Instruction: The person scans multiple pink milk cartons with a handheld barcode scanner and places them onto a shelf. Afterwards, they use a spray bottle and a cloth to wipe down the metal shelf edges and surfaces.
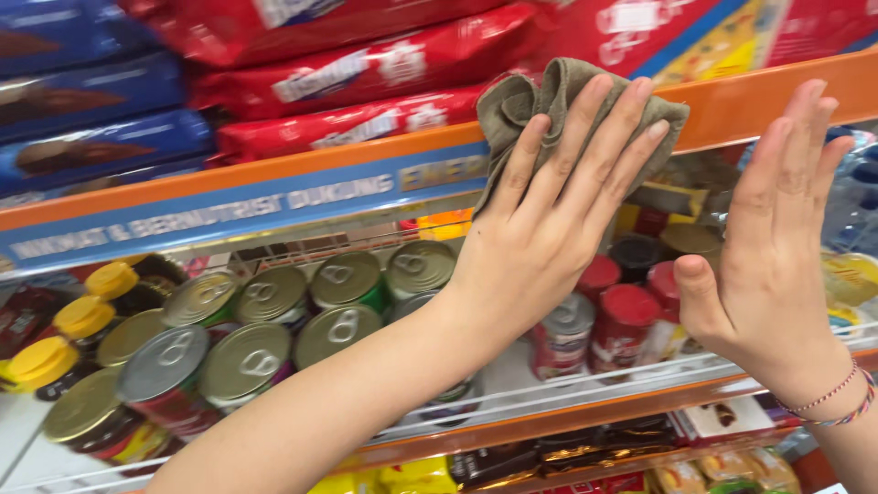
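Over on the left, blue packets [91,101] and red packets [366,69] lie stacked on the upper shelf, and below them rows of tins with ring-pull lids [247,329] stand beside yellow-capped jars [82,316]. Along the front of the upper shelf runs an orange edge strip [274,183] with a blue label band under it. The left hand [540,229] lies flat against that strip near its middle, fingers spread and straight, pressing an olive-green cloth [549,110] onto it; the cloth is bunched above the fingertips and hangs over the strip's lip. To the right, the right hand [777,247] is held upright with an open palm and fingers together, gripping nothing, just in front of the same shelf edge, a woven bracelet [846,402] on its wrist. Judging by the cloth's place, the wiping sits about midway along the strip; I cannot tell which stretch is already clean, as no dust or streaks show.
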